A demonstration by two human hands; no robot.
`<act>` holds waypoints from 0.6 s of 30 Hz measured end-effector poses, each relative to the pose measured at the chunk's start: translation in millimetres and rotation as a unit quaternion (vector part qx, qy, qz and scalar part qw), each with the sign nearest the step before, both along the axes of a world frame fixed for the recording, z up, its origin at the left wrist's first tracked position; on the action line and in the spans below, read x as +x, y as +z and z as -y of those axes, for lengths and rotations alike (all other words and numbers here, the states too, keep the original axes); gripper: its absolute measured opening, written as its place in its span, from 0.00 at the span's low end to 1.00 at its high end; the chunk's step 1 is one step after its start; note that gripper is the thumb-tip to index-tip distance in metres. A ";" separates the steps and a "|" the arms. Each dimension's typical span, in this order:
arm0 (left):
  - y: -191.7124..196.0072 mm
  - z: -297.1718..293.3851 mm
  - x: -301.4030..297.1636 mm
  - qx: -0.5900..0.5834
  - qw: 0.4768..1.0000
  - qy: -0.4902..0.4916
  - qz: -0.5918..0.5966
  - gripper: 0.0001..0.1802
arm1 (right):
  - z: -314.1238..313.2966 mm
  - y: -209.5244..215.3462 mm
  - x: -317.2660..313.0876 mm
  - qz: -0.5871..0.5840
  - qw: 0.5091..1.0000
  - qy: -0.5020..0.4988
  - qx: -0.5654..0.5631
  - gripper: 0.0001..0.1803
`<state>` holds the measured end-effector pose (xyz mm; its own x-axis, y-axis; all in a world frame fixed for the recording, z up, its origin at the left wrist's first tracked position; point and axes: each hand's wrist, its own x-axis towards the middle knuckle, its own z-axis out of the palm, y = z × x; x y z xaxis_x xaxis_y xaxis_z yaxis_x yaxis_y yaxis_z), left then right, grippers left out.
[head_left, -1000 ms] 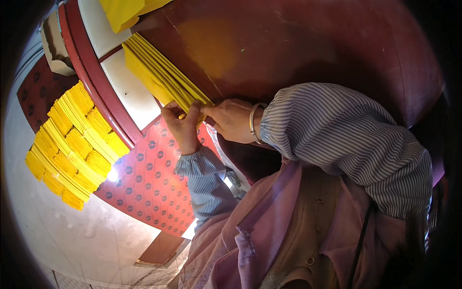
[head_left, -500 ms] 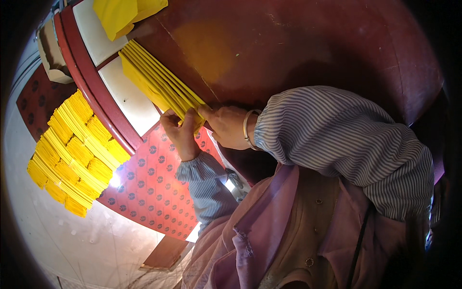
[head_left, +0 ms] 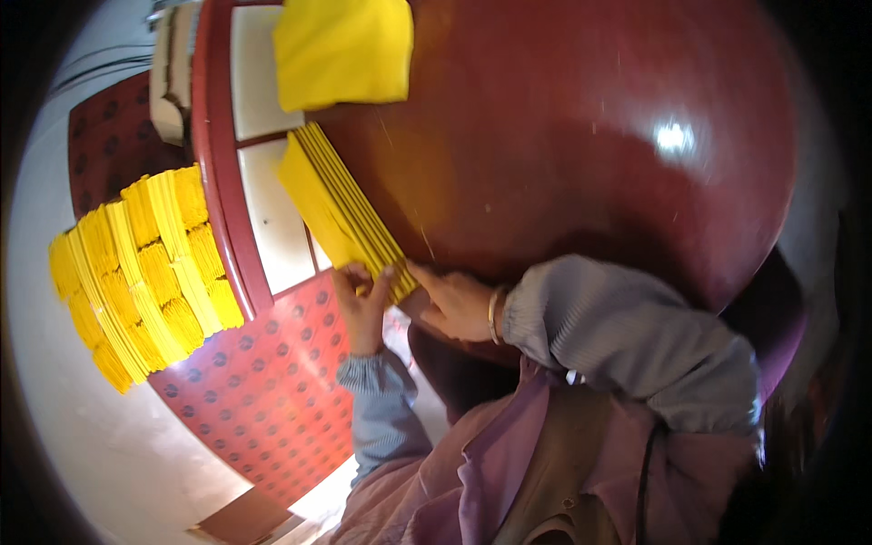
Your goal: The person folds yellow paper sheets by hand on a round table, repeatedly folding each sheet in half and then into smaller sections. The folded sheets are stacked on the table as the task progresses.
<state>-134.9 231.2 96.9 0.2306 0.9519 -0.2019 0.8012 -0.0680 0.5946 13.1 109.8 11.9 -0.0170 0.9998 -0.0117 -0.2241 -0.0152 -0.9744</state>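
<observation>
A pleated stack of yellow paper [head_left: 341,209] slants over the table's left edge, its long folds running from far left down to my hands. At its near end, my left hand [head_left: 361,309] is closed on the left side, thumb up against the folds. My right hand [head_left: 459,302], wearing a bangle, is at the right corner of the same end. Its index finger lies along the paper's edge and the other fingers are curled; part of its grip is hidden. Beyond the stack, a loose yellow sheet or pile [head_left: 343,54] lies on the table.
The dark red round table [head_left: 563,163] has a raised rim [head_left: 218,173] with pale panels [head_left: 272,218] beside it. Below on the left, many yellow paper bundles [head_left: 145,272] are piled by a red patterned mat [head_left: 263,391]. A cardboard box [head_left: 173,82] stands beyond the rim.
The view has shifted, so table, paper and hands appear lower and further right. Both hands stay at the near end of the pleated paper; its folds look pressed closer together.
</observation>
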 end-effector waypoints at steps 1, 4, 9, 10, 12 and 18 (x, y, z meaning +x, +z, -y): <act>6.0 1.5 2.4 0.039 0.998 -0.051 -0.001 0.23 | 3.3 1.1 9.8 -0.009 0.999 0.040 -0.024 0.36; 30.7 1.5 19.9 0.129 0.987 -0.082 -0.049 0.27 | -2.0 1.0 54.3 -0.004 1.000 0.024 -0.005 0.32; 62.3 -38.5 104.9 0.329 0.910 -0.251 0.035 0.15 | -11.8 2.6 139.8 0.060 0.988 -0.140 0.011 0.20; 59.6 -47.3 127.3 0.344 0.890 -0.296 0.054 0.13 | -11.2 3.4 153.4 0.074 0.984 -0.163 0.006 0.18; 43.7 -65.0 173.1 0.369 0.855 -0.356 0.079 0.12 | -3.7 5.3 168.9 0.079 0.981 -0.177 -0.017 0.16; -1.6 -98.8 227.2 0.325 0.885 -0.334 -0.016 0.16 | 8.9 3.7 172.2 0.165 0.971 -0.167 0.046 0.12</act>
